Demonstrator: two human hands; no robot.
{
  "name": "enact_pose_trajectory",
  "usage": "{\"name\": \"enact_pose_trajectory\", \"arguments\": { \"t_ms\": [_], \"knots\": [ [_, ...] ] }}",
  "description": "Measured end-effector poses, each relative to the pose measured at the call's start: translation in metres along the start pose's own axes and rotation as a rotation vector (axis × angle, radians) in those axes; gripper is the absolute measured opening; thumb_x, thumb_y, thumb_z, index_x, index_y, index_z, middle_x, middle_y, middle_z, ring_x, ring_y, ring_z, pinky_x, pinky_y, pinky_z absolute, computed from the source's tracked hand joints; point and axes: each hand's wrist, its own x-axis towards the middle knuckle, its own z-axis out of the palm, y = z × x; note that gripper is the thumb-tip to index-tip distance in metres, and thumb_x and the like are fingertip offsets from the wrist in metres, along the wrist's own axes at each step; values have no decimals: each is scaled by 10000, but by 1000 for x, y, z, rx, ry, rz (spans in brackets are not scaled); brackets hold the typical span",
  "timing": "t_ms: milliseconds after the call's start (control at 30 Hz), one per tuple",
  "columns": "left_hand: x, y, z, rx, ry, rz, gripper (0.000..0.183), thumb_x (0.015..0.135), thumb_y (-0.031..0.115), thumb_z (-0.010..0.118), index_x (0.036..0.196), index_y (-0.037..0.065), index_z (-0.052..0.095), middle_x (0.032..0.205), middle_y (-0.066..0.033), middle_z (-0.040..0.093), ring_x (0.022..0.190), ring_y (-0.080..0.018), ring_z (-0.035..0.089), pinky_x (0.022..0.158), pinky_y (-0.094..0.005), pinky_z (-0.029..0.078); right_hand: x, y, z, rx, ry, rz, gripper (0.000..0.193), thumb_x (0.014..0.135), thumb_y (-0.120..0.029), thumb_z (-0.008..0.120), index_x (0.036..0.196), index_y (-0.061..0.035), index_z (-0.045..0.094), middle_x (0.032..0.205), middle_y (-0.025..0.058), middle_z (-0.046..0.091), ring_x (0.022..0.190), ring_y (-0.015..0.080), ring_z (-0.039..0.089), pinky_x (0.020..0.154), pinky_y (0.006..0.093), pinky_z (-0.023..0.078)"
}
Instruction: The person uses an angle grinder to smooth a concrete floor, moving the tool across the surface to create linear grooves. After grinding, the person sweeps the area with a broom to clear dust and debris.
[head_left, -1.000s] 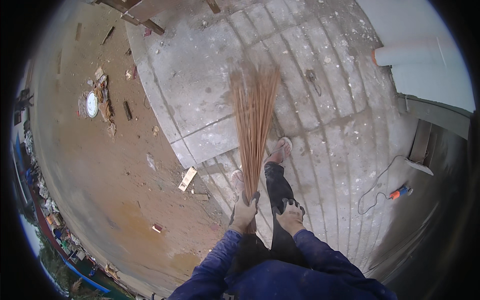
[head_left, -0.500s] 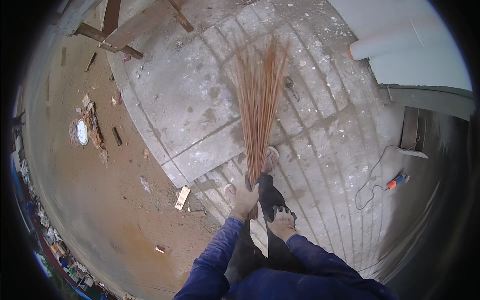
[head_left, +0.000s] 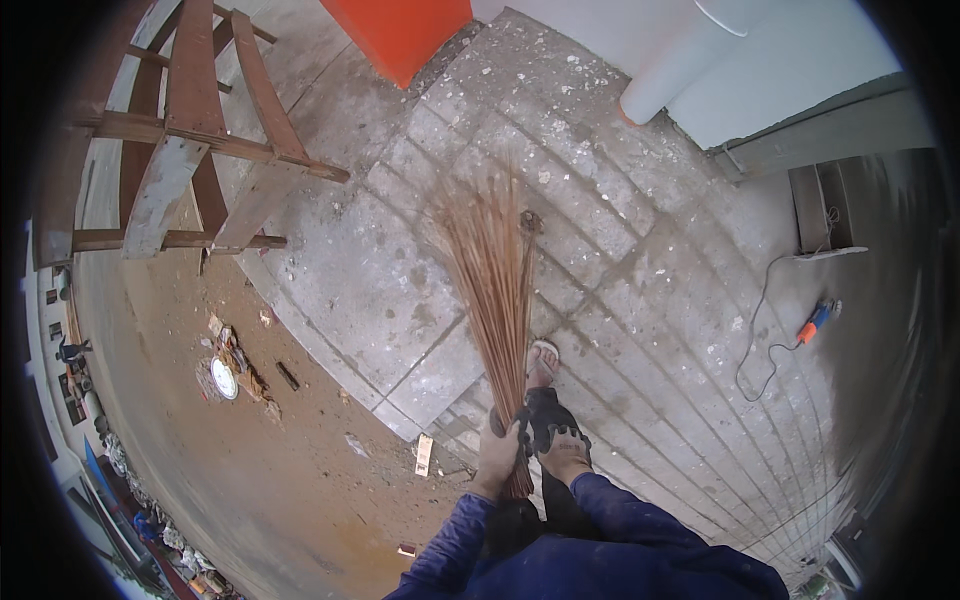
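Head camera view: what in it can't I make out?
All in the head view:
Broom: bristle tips smeared, likely by motion blur.
Its gripped section: covered by the left hand.
Right hand: palm hidden behind the back of that hand.
Orange panel: cut off by the top edge.
Far-off clutter near the left rim: too small.

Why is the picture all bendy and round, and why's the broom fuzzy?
Head view: straight edges curve near the dark rim, as a fisheye lens makes them; head view: the broom in the left hand blurs at its tips, probably from moving; head view: soft light on the grooved concrete.
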Motion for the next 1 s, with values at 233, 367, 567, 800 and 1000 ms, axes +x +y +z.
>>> {"name": "enact_pose_trajectory", "arguments": {
  "t_ms": [233,367,567,800,1000],
  "knots": [
    [-36,88,15,1094,-813,341,713,938,366,700,1514,48,426,1029,-278,713,970,-444,704,857,-513,550,-1,15,-11,-120,-212,-99,608,892,-465,682,1356,-81,605,1409,211,609,1335,367,567,1110,481,457],
    [61,125,28,1304,-934,493,770,922,419,700,1527,50,399,1071,-297,707,1042,-471,684,926,-517,531,-5,11,-39,289,-64,225,594,885,-450,701,1344,-85,613,1358,211,645,1291,379,600,1085,495,474],
    [256,189,-36,849,-114,114,505,974,365,669,1312,6,559,906,-209,712,814,-344,733,729,-450,587,-2,-4,-81,383,15,421,581,906,-475,687,1321,-69,647,1292,216,681,1225,397,647,1049,519,496],
    [128,195,-58,62,-106,-190,330,1032,173,593,1338,53,560,803,-96,635,603,-193,666,513,-339,560,8,-77,-115,424,4,501,600,899,-479,705,1333,-71,640,1332,227,656,1266,408,619,1062,508,492],
    [178,237,-37,944,-766,256,562,900,274,729,1383,49,549,1133,-279,709,1115,-473,662,939,-487,539,18,-130,-193,394,132,452,637,905,-493,705,1400,-112,583,1369,202,606,1313,408,552,1085,539,457]
  ]
}}
